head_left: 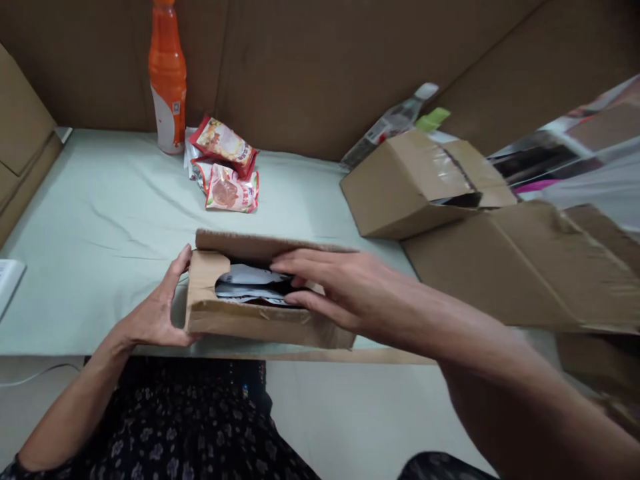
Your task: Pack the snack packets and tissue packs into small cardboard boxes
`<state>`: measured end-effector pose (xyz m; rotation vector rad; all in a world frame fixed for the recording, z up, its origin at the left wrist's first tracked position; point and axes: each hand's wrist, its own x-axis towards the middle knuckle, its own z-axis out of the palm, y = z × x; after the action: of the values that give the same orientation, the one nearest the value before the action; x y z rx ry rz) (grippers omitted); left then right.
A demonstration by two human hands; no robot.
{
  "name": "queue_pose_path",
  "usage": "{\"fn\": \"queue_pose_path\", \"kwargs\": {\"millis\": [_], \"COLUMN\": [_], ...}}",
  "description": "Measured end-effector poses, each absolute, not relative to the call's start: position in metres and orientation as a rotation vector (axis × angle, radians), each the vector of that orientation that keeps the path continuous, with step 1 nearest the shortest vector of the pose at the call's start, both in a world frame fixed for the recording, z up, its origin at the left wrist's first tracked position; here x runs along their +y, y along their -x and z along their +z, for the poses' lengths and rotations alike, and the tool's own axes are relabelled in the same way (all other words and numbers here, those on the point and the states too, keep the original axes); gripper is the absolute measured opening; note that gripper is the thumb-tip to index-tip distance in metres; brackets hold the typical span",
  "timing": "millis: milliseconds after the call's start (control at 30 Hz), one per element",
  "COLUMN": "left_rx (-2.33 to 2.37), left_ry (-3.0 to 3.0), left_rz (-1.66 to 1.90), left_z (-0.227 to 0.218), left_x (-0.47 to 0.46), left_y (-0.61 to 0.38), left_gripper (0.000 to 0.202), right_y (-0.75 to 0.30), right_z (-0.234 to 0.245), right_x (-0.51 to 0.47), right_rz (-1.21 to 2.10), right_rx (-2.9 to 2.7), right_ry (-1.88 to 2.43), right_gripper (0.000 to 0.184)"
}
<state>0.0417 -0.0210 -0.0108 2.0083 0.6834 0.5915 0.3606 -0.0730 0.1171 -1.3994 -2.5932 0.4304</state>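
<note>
Near the table's front edge lies a small cardboard box (240, 323), its top flap raised at the back and an opening facing up. Silver-grey packets (250, 275) show inside it. My left hand (155, 310) grips the box's left end, thumb and fingers spread across that side. My right hand (335, 283) reaches over from the right, fingertips at the opening and touching the packets. A dark gap shows between its thumb and fingers, and no packet is visibly pinched there. The right hand hides the box's right part.
Behind the box lie several red and pink snack packets (233, 189) beside an orange drink bottle (169, 87). At right stand an open cardboard carton (387, 187) and a larger one (530, 267). A clear bottle (385, 130) leans behind. A white object (9, 280) sits at left.
</note>
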Motion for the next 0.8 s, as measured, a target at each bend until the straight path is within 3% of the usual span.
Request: {"fn": "queue_pose_path", "kwargs": {"millis": [267, 333, 500, 800], "left_rx": [0.723, 0.723, 0.759, 0.752], "left_ry": [-1.93, -1.917, -1.871, -1.912], "left_rz": [0.544, 0.535, 0.561, 0.634], "left_z": [-0.011, -0.01, -0.01, -0.017], "left_x": [-0.026, -0.027, -0.028, -0.031], "left_y": [-0.04, -0.04, -0.042, -0.043], "left_gripper": [0.138, 0.138, 0.137, 0.136], "right_y": [-0.345, -0.335, -0.304, -0.3], "right_z": [0.126, 0.125, 0.114, 0.108], "right_x": [-0.042, -0.043, -0.046, -0.045], "right_rz": [0.69, 0.674, 0.351, 0.284], "right_rx": [-2.823, -2.841, -2.993, -2.99], "right_ry": [1.387, 1.435, 1.643, 1.544], "right_gripper": [0.061, 0.054, 0.015, 0.014]}}
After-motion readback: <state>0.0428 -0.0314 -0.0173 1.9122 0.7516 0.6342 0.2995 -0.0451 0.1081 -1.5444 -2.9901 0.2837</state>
